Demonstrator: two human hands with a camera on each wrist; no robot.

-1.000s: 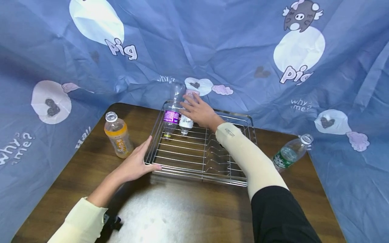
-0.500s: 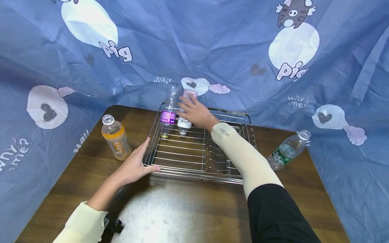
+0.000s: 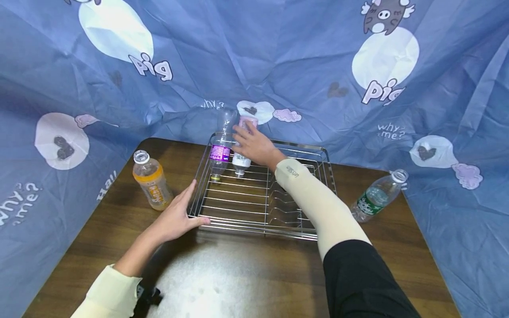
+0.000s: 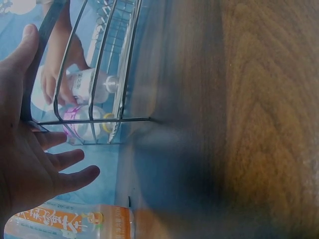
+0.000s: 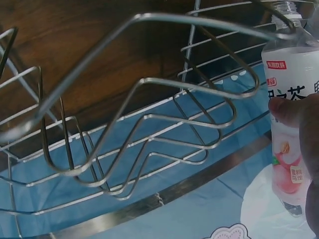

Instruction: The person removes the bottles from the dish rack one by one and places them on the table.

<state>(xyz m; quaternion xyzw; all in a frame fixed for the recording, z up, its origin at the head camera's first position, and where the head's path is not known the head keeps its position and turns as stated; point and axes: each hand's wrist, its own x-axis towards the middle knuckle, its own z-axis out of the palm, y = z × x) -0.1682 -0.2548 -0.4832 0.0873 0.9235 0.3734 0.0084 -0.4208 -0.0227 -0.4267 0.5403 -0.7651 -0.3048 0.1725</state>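
My right hand point(image 3: 258, 148) holds a clear plastic bottle point(image 3: 241, 162) with a white and pink label, neck down at the back of a wire dish rack point(image 3: 254, 229). The right wrist view shows the thumb across the label of this peach tea bottle point(image 5: 288, 134). Just left of it, an upturned bottle with a purple label point(image 3: 220, 153) leans in the rack, its neck ringed yellow. At the rack's front left corner rests my left hand point(image 3: 175, 221), thumb on the front rim. In the left wrist view, its other fingers extend straight outside the wires.
An uncapped bottle with an orange label point(image 3: 154, 183) stands left of the rack on the wooden table point(image 3: 254, 278). To the right is a green-labelled bottle point(image 3: 375, 198), tilted in view, holding some liquid. Blue printed cloth point(image 3: 302, 79) hangs behind. A wavy wire divider point(image 3: 284, 205) fills the rack's right part.
The head view has shifted slightly. Both hands stay nearly in place, the right on the peach tea bottle and the left at the rack's corner.
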